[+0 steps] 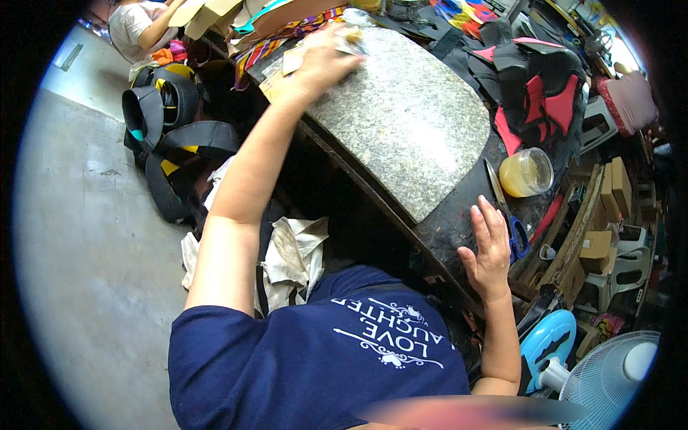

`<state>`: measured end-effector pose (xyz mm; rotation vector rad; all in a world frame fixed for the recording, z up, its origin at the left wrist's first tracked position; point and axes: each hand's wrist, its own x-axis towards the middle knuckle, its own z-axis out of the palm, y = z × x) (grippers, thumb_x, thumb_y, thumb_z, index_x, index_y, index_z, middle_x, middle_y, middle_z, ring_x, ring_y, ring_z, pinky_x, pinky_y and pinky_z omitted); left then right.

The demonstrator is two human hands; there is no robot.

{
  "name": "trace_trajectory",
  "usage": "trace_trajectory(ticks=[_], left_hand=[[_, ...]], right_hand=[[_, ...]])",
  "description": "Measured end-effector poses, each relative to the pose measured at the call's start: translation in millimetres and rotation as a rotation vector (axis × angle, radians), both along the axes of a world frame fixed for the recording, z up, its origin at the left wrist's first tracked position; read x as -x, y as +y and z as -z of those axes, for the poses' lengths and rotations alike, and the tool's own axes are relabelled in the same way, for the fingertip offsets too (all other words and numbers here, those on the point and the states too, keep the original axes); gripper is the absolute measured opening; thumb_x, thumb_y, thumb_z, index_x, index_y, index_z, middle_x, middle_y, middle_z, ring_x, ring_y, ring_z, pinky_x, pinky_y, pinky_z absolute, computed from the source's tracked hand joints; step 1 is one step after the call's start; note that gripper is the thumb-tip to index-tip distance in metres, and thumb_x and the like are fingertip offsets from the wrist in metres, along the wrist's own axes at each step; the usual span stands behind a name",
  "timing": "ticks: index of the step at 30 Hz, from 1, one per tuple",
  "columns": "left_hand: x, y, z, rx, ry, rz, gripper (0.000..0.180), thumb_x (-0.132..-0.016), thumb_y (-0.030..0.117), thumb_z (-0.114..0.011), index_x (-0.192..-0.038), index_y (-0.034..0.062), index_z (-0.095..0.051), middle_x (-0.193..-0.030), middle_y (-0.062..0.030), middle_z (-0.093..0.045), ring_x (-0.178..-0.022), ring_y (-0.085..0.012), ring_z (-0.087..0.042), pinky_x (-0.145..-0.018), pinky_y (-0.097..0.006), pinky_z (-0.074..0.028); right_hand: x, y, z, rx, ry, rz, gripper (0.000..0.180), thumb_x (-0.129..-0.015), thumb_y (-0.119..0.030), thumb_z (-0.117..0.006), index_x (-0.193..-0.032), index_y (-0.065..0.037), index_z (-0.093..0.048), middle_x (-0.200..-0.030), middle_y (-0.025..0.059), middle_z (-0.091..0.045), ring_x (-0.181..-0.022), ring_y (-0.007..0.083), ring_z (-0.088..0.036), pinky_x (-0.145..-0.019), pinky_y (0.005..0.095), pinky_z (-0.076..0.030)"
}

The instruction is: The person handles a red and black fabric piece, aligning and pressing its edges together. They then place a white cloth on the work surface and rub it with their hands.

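My left hand (324,63) reaches to the far left corner of a speckled grey stone slab (408,107) on the workbench. Its fingers are smeared by motion, next to a small yellowish and clear item (352,36); whether they grip it I cannot make out. Tan pieces (276,84) lie beside and partly under that hand. My right hand (491,251) hovers at the near right of the bench, holding nothing, fingers stretched out. Close to it are scissors with blue handles (517,240) and a clear jar of yellowish liquid (525,172).
Black and pink cut pieces (545,93) are heaped right of the slab. Striped fabric (261,51) lies at the far left. Black and yellow bands (168,107) hang left of the bench. A fan (616,380) stands at lower right. Another person (132,29) is at upper left.
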<state>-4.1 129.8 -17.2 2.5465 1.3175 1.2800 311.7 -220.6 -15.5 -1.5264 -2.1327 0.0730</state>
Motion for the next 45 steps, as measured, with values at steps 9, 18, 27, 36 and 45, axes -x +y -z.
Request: trace_trajectory(ticks=[9,18,27,36,45], left_hand=[[36.4,-17.4,-2.9,0.241,0.478,-0.391,0.075,-0.092,0.06,-0.057,-0.147,0.0094,-0.045,-0.152,-0.0255,-0.041,-0.144,-0.0387,-0.036,-0.116,-0.057,-0.029],[68.9,-88.4,-12.3,0.288,0.574,-0.436,0.078,-0.084,0.067,-0.063,-0.137,0.0102,-0.057,-0.133,-0.0224,-0.056,-0.122,-0.0384,-0.055,-0.11,-0.05,-0.037],[103.2,-73.0,-23.1,0.452,0.447,-0.23,0.052,-0.084,0.039,-0.072,-0.127,0.0113,-0.061,-0.111,-0.024,-0.062,-0.109,-0.0401,-0.061,-0.096,-0.045,-0.05],[85.4,-55.3,-70.6,-0.217,0.281,-0.274,0.02,-0.091,0.015,-0.059,-0.11,0.0086,-0.065,-0.085,-0.0185,-0.071,-0.078,-0.036,-0.071,-0.074,-0.045,-0.057],[136.1,150.0,-83.4,-0.195,0.699,-0.599,0.064,-0.094,0.046,-0.063,-0.15,0.0207,-0.044,-0.153,-0.0223,-0.043,-0.139,-0.0383,-0.045,-0.11,-0.058,-0.039]], right_hand=[[-2.8,1.1,0.2,0.007,0.034,0.002,0.065,-0.098,-0.054,-0.053,-0.144,-0.008,-0.051,-0.142,0.0199,-0.054,-0.128,0.0404,-0.053,-0.111,0.0552,-0.037],[-0.5,1.5,-1.0,-0.001,0.006,-0.008,0.067,-0.096,-0.057,-0.052,-0.142,-0.008,-0.052,-0.139,0.0188,-0.056,-0.125,0.0388,-0.055,-0.11,0.0557,-0.037],[0.7,-0.2,-2.2,0.024,-0.024,-0.013,0.066,-0.097,-0.057,-0.051,-0.141,-0.008,-0.053,-0.135,0.0183,-0.059,-0.123,0.0377,-0.057,-0.11,0.0561,-0.037],[-0.3,3.4,-4.6,0.044,0.051,0.002,0.065,-0.097,-0.055,-0.053,-0.138,-0.005,-0.054,-0.128,0.0196,-0.063,-0.119,0.0392,-0.06,-0.107,0.0566,-0.04],[-3.2,2.8,-3.5,0.039,0.091,0.006,0.061,-0.096,-0.05,-0.059,-0.138,-0.007,-0.054,-0.124,0.0172,-0.065,-0.117,0.0383,-0.061,-0.107,0.0555,-0.041]])
